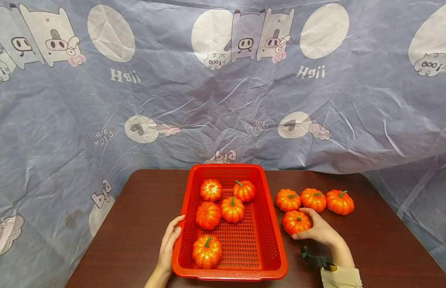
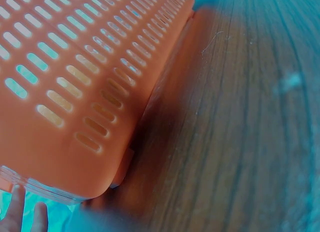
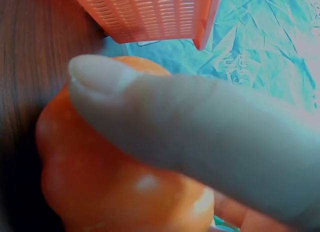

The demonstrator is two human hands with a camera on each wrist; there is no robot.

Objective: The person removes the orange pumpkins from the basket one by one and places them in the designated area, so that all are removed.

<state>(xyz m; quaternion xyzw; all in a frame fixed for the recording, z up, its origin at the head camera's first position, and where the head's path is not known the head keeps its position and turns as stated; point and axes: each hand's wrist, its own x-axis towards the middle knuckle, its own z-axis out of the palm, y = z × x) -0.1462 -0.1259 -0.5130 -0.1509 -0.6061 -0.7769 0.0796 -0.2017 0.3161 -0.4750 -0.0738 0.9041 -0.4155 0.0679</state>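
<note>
On the table's right side my right hand [image 1: 321,230] holds a small orange pumpkin [image 1: 295,223] between thumb and fingers. Close up in the right wrist view, the thumb [image 3: 150,117] lies across that pumpkin [image 3: 100,177]. A red perforated basket [image 1: 244,273] stands to its left, with several pumpkins inside, one of them a shiny pumpkin [image 1: 207,252] near the front. My left hand [image 1: 169,244] rests against the basket's left rim, fingers extended. In the left wrist view, fingertips [image 2: 17,202] touch the rim of the basket [image 2: 65,157].
Behind the held pumpkin sit three more in a row: a left pumpkin [image 1: 287,200], a middle pumpkin [image 1: 313,200] and a right pumpkin [image 1: 339,202]. The brown wooden table [image 1: 136,224] ends at a grey-blue printed cloth [image 1: 208,104] hanging behind it.
</note>
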